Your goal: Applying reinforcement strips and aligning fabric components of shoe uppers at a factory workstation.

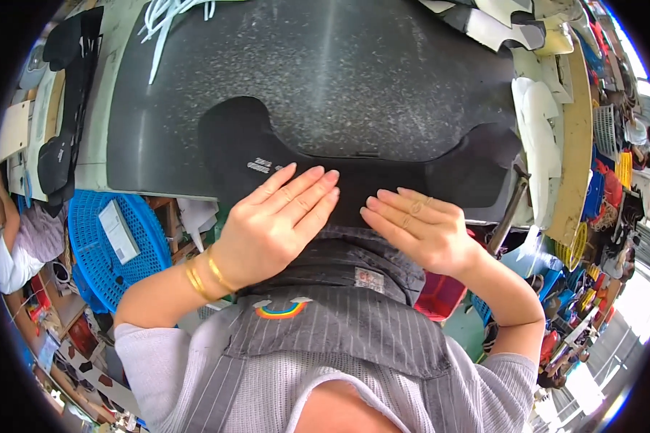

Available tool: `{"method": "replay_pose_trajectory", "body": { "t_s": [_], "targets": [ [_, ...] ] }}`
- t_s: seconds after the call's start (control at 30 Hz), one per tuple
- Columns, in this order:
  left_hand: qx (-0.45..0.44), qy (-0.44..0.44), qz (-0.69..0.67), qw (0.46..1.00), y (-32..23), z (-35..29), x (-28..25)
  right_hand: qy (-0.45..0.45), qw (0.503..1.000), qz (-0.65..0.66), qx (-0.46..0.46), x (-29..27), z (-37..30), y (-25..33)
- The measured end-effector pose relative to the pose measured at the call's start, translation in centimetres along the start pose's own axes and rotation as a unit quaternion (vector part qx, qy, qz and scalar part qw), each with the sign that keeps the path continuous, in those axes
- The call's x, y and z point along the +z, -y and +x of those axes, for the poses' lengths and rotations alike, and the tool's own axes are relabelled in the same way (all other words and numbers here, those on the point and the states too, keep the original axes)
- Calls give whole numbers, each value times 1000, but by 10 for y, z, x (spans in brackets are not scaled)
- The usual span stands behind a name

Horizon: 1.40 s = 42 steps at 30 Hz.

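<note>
A black, flat, curved piece (pixel 383 177) with wide rounded ends lies along the near edge of a dark speckled work surface (pixel 325 79). Pale print shows near its left end. My left hand (pixel 278 216) rests flat on the piece left of its middle, fingers stretched out and close together. On the right of the middle, my right hand (pixel 419 227) lies on the same piece near its lower edge, fingers extended toward the left. Neither hand grips anything. The part of the piece under my palms is hidden.
White strips (pixel 170 22) lie at the far left of the surface. White cut pieces (pixel 534 137) are stacked at its right edge, beside a hammer-like tool (pixel 509 209). More black pieces (pixel 68 130) lie at the left. A blue basket (pixel 94 245) stands below on the left.
</note>
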<state>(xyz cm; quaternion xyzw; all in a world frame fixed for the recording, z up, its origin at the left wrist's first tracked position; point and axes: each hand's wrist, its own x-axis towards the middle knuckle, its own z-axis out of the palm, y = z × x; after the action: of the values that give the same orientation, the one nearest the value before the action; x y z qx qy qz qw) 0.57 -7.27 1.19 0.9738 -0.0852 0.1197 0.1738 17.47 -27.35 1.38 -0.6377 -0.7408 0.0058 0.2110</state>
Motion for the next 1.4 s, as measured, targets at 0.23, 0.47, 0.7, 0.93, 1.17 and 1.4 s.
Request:
{"method": "replay_pose_trajectory", "body": {
  "t_s": [0.23,0.47,0.7,0.93,1.17,1.4],
  "targets": [
    [40,-6,-32,999,-14,31,20,-11,996,85,35,-1,-15,-19],
    [53,26,26,998,-21,40,3,20,984,-28,177,-32,-40,-25],
    [-259,-127,-491,822,-7,47,-52,-373,837,137,377,-60,-13,6],
    [-274,-223,-716,601,-7,12,-78,-229,588,725,277,-5,97,29],
    [-281,-260,-662,645,5,-26,-91,-146,533,790,264,16,114,33],
    [-208,-476,304,798,86,-52,-185,-203,652,661,310,18,100,11]
  ]
}}
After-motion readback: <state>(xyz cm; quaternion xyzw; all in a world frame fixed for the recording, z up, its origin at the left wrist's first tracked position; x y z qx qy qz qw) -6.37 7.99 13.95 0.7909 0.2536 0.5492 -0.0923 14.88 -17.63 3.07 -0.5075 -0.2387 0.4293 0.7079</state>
